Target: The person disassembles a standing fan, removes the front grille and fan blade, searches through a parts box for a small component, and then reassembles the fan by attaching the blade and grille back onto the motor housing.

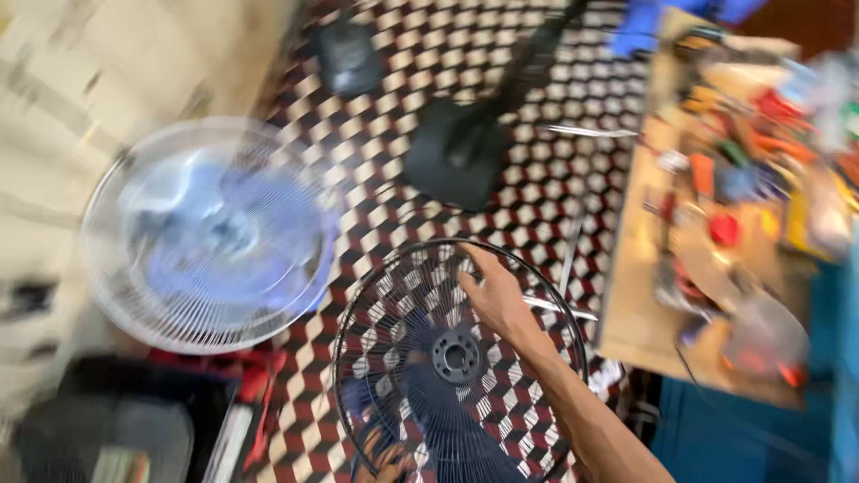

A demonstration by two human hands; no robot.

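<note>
1. Right now the dark wire fan guard [458,358] hangs over the patterned floor [528,179], just below the black fan base [456,152].
2. The right hand [497,300] lies across the guard's upper rim, fingers [474,268] spread flat on the wires, not closed round them.
3. The left hand [386,461] at the guard's lower edge is blurred; its fingers seem curled on the rim, though I cannot tell for sure.
4. Better, I judge, to hold by the rim on opposite sides, keeping the guard level and clear of the white fan [210,234] to its left.
</note>
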